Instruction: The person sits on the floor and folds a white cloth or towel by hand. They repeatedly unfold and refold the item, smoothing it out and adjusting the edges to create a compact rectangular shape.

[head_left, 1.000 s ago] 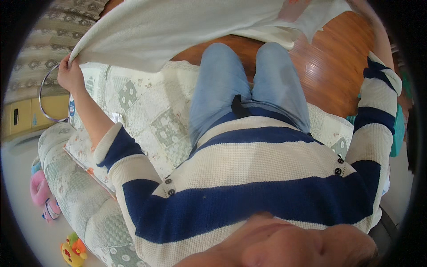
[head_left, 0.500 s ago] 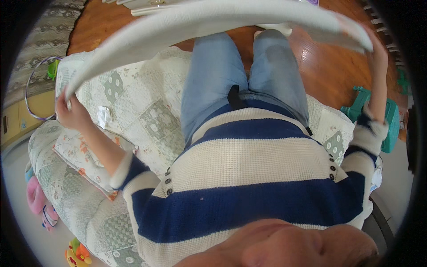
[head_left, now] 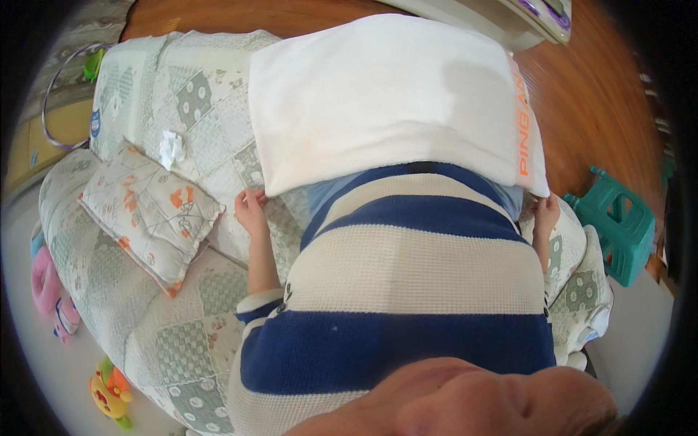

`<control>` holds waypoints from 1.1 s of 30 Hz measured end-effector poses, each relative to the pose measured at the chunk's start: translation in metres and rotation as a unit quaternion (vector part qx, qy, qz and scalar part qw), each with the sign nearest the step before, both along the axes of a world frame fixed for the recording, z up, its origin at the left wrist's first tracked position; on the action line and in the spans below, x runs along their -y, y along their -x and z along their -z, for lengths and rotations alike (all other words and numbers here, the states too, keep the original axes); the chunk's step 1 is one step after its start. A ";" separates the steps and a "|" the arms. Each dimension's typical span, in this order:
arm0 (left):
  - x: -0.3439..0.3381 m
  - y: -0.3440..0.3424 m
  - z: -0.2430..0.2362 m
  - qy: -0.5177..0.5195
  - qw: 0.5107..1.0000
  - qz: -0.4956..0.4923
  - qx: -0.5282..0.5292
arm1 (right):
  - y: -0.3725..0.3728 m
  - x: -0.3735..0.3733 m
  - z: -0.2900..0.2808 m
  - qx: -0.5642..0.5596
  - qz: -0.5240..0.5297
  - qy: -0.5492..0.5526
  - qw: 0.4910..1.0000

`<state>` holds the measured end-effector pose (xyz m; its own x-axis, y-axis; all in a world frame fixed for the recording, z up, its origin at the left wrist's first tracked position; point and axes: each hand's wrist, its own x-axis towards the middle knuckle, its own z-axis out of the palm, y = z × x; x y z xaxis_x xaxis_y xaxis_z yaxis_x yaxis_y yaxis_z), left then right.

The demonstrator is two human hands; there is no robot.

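Your view is bright and mostly sharp under soft light; a blurry-edged shadow greys part of your white towel [head_left: 349, 102], and the fisheye's rim darkens to black.

The left hand [head_left: 251, 211] pinches a near corner of a white towel [head_left: 385, 102], spread ahead of it over the jeans [head_left: 326, 190]; the right hand [head_left: 546, 216] seems to pinch the other. A pillow [head_left: 149, 214] lies left of the left hand, a tissue [head_left: 171, 150] beyond.
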<state>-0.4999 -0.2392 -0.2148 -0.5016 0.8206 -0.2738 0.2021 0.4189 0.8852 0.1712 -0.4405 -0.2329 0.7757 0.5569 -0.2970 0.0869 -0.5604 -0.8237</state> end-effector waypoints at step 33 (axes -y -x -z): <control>-0.188 -0.210 -0.228 0.007 0.900 0.369 0.231 | 0.044 -0.078 -0.026 -0.410 0.255 -0.225 0.846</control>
<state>-0.2898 -0.0510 0.0135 0.3491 0.8782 -0.3270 0.0426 0.3337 0.9417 0.1268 -0.3621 -0.2074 0.5855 0.4104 -0.6991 -0.7758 0.0333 -0.6301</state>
